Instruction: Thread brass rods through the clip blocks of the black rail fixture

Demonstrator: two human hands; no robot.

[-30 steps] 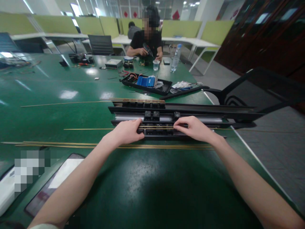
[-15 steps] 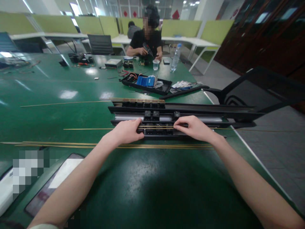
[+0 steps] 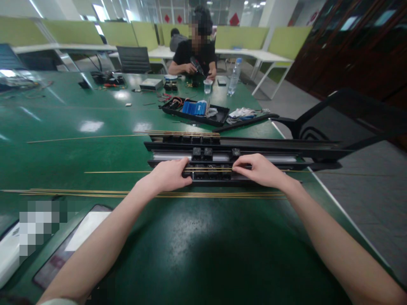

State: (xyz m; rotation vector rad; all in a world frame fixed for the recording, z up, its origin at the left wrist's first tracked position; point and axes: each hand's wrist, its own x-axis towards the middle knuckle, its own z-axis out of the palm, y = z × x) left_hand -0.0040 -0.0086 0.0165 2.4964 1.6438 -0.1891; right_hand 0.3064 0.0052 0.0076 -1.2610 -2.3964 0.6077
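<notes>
A black rail (image 3: 216, 183) with dark blocks in it lies nearest me on the green table. Thin brass rods (image 3: 208, 169) run lengthwise over the blocks. My right hand (image 3: 259, 169) pinches a brass rod between thumb and fingertips at the right end of the blocks. Around the rail's left part, my left hand (image 3: 170, 173) is closed, thumb on the near side and fingers beyond. Behind lies a second rail (image 3: 267, 153) with a pale strip and several black blocks. Farther back, more brass rods (image 3: 190, 133) rest on a row of blocks.
Several loose brass rods (image 3: 104, 194) lie in front of the rails. A phone (image 3: 63, 258) is at the lower left. Beyond the rails stand a black tray (image 3: 219, 120) and a water bottle (image 3: 234, 78). Across the table a person (image 3: 199, 53) holds a power tool.
</notes>
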